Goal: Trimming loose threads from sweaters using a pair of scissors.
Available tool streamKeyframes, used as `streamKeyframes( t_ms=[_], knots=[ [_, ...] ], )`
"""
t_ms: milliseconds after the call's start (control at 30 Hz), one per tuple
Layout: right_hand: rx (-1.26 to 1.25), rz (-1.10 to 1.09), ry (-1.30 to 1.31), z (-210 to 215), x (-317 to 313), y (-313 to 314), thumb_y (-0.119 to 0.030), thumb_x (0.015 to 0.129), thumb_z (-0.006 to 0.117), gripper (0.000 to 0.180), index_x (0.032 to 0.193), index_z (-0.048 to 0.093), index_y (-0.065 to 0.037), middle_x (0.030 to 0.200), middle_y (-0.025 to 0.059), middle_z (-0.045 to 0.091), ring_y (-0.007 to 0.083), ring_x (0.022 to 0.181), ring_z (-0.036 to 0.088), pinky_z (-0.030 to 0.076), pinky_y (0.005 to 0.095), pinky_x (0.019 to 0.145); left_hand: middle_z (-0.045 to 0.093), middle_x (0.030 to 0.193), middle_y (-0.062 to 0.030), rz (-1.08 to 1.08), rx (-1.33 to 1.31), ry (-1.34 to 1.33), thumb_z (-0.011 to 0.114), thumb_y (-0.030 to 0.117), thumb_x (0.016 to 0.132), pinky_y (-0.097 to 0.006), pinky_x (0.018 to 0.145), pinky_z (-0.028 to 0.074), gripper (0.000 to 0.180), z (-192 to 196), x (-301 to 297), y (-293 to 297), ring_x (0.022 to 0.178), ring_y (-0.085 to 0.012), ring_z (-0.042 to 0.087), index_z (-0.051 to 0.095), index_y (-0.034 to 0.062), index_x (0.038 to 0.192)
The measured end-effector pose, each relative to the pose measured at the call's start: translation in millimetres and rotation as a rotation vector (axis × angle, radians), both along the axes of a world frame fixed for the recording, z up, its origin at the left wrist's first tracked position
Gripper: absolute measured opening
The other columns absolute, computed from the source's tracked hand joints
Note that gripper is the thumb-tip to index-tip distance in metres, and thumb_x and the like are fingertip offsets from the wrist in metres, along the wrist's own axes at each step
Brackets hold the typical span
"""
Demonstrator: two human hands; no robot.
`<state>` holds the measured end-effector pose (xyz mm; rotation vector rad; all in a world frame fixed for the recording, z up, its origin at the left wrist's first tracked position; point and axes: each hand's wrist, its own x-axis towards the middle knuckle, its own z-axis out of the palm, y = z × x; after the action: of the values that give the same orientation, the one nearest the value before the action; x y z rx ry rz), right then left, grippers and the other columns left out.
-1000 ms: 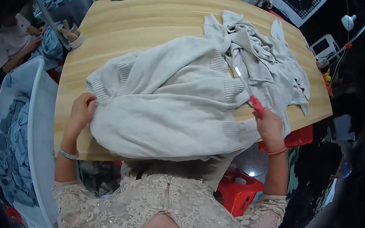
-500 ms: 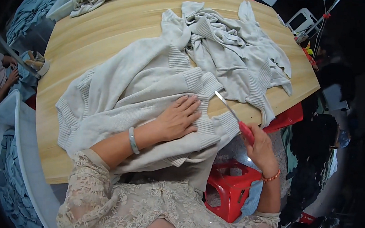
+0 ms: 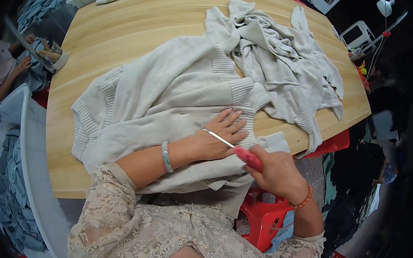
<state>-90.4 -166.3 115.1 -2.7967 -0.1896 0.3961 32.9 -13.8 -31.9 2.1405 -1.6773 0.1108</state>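
A cream knitted sweater (image 3: 166, 83) with ribbed edges lies spread over the near half of the table. My left hand (image 3: 218, 137) rests flat on it, fingers apart, and a pale bangle circles that wrist. In my right hand (image 3: 279, 172) is a red-handled tool (image 3: 247, 158) with a slim metal shaft; its exact kind is unclear. The shaft points left and passes above the back of my left hand; whether it touches cannot be told. Just beyond, to the right, a second cream knit garment (image 3: 276, 61) lies crumpled.
The wooden table (image 3: 141, 35) has a curved far edge. A white tub (image 3: 26, 108) of blue-grey garments stands at left, near another person's hands (image 3: 23, 64). A small container (image 3: 61, 60) sits at the left edge. A red stool (image 3: 262, 222) is below the right edge.
My right hand has swung the red-handled tool leftward, from beside the ribbed edge to above my left hand. The left hand stays flat on the sweater. The whole view has shifted slightly.
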Motion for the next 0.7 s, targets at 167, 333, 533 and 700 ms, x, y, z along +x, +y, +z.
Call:
streamKeyframes(
  t_ms=[167,333,533,700],
  knots=[
    [0.032,0.186,-0.024,-4,32,45,-0.03,0.085,0.068,0.033,0.108,0.053,-0.011,0.069,0.0187,0.063,0.0412,0.068,0.063,0.047,0.0507,0.061,0.041,0.149,-0.0153,-0.048,-0.047,-0.103,0.053,0.036,0.088,-0.052,0.12,0.009,0.052,-18,7,-4,0.145,-0.0367,0.024,0.054,0.0129,0.135],
    [-0.131,-0.1,0.008,12,10,1,-0.031,0.085,0.069,0.033,0.106,0.057,-0.009,0.073,0.0202,0.065,0.0421,0.071,0.064,0.049,0.0499,0.063,0.045,0.145,-0.0168,0.0,-0.036,0.038,0.056,0.042,0.09,-0.051,0.12,0.01,0.05,-5,-2,-2,0.143,-0.0366,0.027,0.058,0.0098,0.129],
    [-0.17,-0.221,0.025,25,-44,-32,-0.02,0.083,0.071,0.034,0.112,0.059,-0.007,0.086,0.0201,0.066,0.0424,0.08,0.063,0.05,0.0463,0.069,0.049,0.14,-0.0195,0.022,-0.068,0.018,0.055,0.043,0.092,-0.051,0.119,0.014,0.049,-9,-1,-2,0.141,-0.0408,0.029,0.06,0.0076,0.126],
    [0.135,-0.053,0.048,18,-15,21,-0.011,0.083,0.07,0.032,0.112,0.058,-0.006,0.089,0.02,0.065,0.041,0.085,0.064,0.05,0.0424,0.071,0.05,0.138,-0.0226,-0.032,-0.141,0.061,0.058,0.036,0.089,-0.05,0.118,0.019,0.048,-6,1,1,0.138,-0.0405,0.035,0.06,0.0026,0.123]
  ],
)
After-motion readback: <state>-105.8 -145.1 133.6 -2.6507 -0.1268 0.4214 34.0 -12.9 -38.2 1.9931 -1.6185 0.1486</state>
